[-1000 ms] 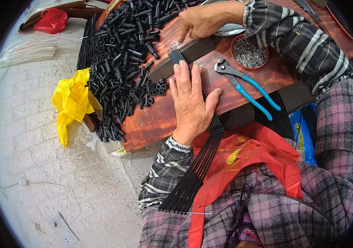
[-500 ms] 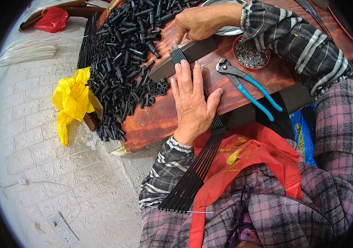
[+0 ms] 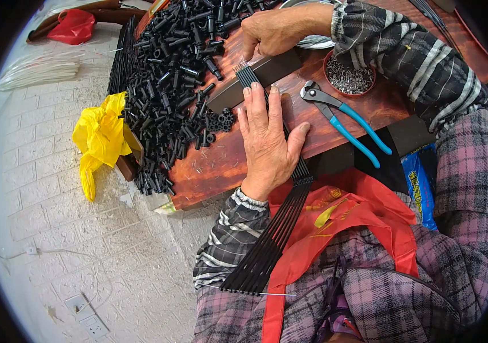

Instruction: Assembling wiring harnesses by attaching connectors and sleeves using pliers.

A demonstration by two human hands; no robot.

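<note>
A flat row of black rods or cords (image 3: 266, 240) runs from my lap up over a dark brown bar (image 3: 281, 70). It has thin pale wire ends at the top and a thin rod across the bottom. My left hand (image 3: 269, 137) lies flat on the row, fingers stretched out, pressing it to the table and bar. By the wire ends, my right hand (image 3: 281, 31) is closed with its index finger pointing down; what it may hold is hidden. Right of my left hand lie pliers (image 3: 344, 123) with blue handles, near a round red dish (image 3: 349, 74) of small metal pieces.
Many black tubular pieces (image 3: 169, 86) are heaped on the reddish wooden table (image 3: 198, 177). A yellow plastic bag (image 3: 101, 137) hangs at the left edge. A red bag (image 3: 335, 211) lies over my lap, beside a blue packet (image 3: 421, 183). White strands (image 3: 44, 71) are at far left.
Hardly anything differs: the whole view has shifted by a few pixels, and both hands keep the same places on the row of rods.
</note>
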